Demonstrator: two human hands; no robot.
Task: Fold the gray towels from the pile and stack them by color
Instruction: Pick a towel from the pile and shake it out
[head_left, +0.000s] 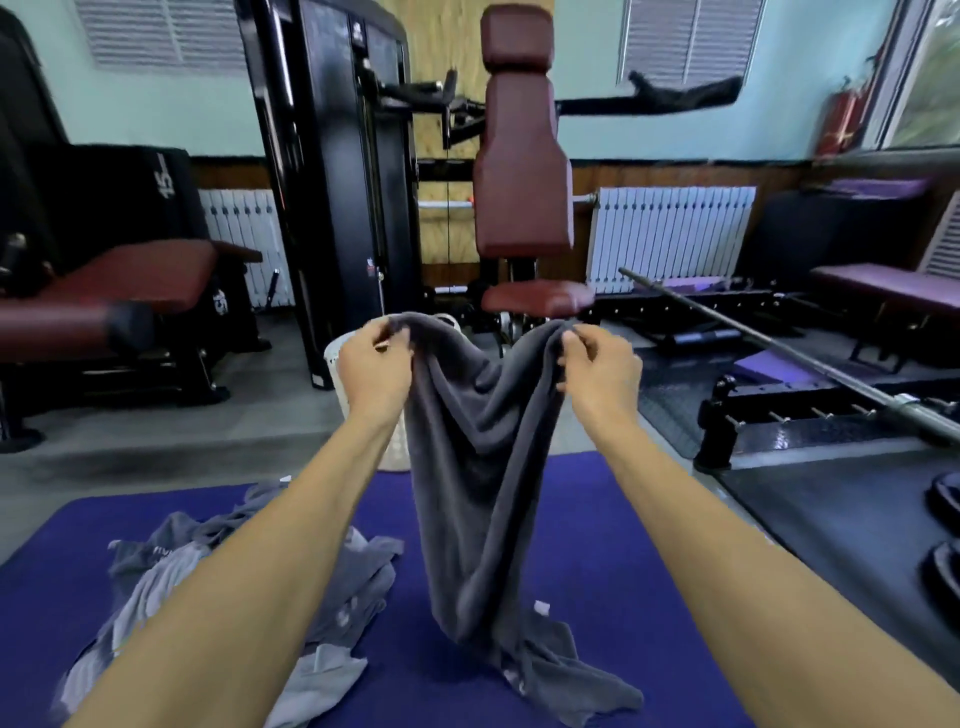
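clearly the left hand (375, 358) and right hand (597, 366) each pinch a top edge of the dark towel (480, 467), which hangs with its tail on the mat (597, 545) beside the pile (332, 587). spreading both hands apart should pull the sagging edge taut before folding.

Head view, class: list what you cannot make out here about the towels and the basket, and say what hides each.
- Pile, head view: the left arm crosses it, so the towel count is hidden.
- Dark towel: its lower end bunches on the mat, so its full shape is unclear.
- Basket: the left hand and towel cover most of it; contents unseen.
- Right hand: fingertips buried in cloth.
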